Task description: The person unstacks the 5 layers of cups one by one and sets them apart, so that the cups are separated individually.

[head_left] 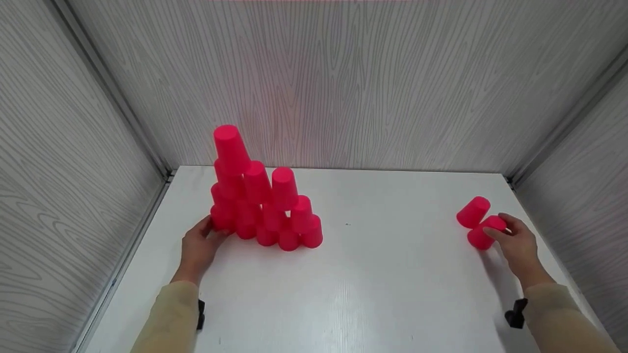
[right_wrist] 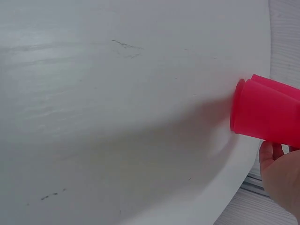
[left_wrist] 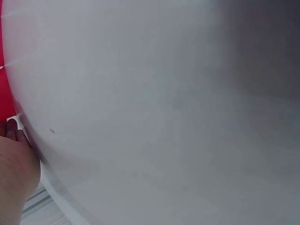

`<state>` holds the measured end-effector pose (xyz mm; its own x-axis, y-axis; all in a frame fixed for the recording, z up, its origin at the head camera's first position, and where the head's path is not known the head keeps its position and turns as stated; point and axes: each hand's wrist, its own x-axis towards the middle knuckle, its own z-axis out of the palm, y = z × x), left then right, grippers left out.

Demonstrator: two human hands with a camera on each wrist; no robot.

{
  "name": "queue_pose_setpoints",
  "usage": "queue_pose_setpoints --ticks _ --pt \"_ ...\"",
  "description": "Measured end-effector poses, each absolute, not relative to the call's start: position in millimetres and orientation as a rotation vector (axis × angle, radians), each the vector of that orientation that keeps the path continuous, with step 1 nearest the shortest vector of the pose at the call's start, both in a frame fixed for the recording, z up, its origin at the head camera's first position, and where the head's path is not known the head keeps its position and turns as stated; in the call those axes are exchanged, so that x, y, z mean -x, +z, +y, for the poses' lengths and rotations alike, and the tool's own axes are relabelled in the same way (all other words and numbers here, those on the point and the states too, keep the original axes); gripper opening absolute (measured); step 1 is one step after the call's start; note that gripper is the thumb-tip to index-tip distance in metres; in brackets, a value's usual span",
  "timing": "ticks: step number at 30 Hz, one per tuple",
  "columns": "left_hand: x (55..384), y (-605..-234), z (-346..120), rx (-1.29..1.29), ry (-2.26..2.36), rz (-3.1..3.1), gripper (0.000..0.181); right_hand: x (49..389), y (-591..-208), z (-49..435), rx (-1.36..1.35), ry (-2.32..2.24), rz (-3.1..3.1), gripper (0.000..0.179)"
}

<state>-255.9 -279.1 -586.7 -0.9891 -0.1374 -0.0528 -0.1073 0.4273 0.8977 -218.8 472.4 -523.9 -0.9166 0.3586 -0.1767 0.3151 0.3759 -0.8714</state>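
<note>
A stepped stack of upside-down red plastic cups point(head_left: 265, 215) stands on the left half of the white table, its tallest column at the left with a single top cup point(head_left: 231, 149). My left hand point(head_left: 198, 245) is at the lower left corner of the stack, thumb in front and fingers at the side of the end cup point(head_left: 222, 219). Over on the right, my right hand point(head_left: 520, 245) grips a red cup point(head_left: 485, 233) between thumb and fingers, mouth downward. Another red cup point(head_left: 473, 212) is right beside it, just behind and to the left.
The white table point(head_left: 382, 284) runs back to a grey wood-grain panel point(head_left: 368, 88). Similar panels rise at the left point(head_left: 59, 196) and right point(head_left: 588, 186) sides. A black strap piece point(head_left: 516, 314) sits at the right wrist.
</note>
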Motion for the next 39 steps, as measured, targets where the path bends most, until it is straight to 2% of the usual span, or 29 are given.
queue_pose_setpoints --ticks 13,22,29,39 --pt "261.5 -591.5 -278.4 -0.235 -1.666 -2.617 0.078 216.1 -518.6 480.4 0.619 1.603 -2.595 0.089" --pt "263.3 -588.3 -274.4 -0.210 -1.670 -2.625 0.076 222.4 -467.3 465.2 0.393 1.499 -2.523 0.070" --pt "266.3 -591.6 -274.9 -0.196 -1.668 -2.620 0.076 242.5 -404.2 394.2 0.082 1.501 -2.454 0.063" --pt "264.4 -589.4 -277.2 -0.208 -1.670 -2.615 0.078 281.0 -333.1 228.6 -0.517 1.633 -2.297 0.056"
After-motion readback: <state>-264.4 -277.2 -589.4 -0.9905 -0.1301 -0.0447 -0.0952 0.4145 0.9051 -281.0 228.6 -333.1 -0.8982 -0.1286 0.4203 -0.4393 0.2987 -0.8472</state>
